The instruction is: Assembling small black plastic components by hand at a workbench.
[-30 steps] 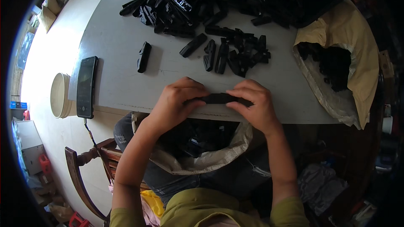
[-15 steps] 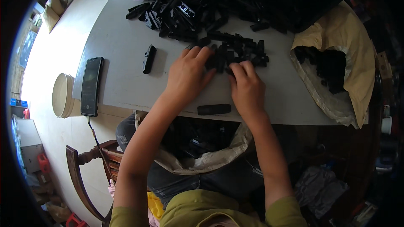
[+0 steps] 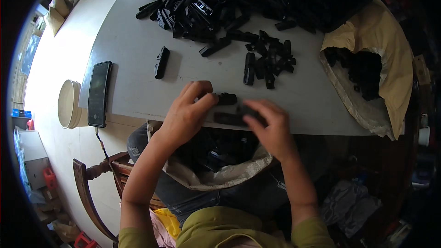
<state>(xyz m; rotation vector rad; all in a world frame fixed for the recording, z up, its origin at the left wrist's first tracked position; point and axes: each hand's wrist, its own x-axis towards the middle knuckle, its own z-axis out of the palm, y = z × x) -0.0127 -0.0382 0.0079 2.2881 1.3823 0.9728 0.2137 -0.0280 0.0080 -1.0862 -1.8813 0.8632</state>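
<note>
My left hand [image 3: 183,115] pinches a long black plastic part [image 3: 227,98] above the near edge of the table. Close on its right, my right hand [image 3: 273,126] is curled with thumb and fingers round a small dark piece [image 3: 245,109], smeared by motion. Below them a smooth black casing [image 3: 225,118] lies along the table edge, partly covered by the right hand. A loose cluster of small black pieces [image 3: 271,59] is spread beyond my hands. Farther left, a single black part [image 3: 161,63] lies by itself.
A big heap of black parts [image 3: 193,14] covers the table's far side. An open sack [image 3: 386,64] with black pieces stands at right; another sack [image 3: 220,181] with parts sits at my lap. A phone [image 3: 99,94] lies at the left edge, beside a pale bucket [image 3: 69,103].
Both hands have drawn back from the small-piece cluster toward the near table edge. The left has brought a long black part with it, the right a small dark piece.
</note>
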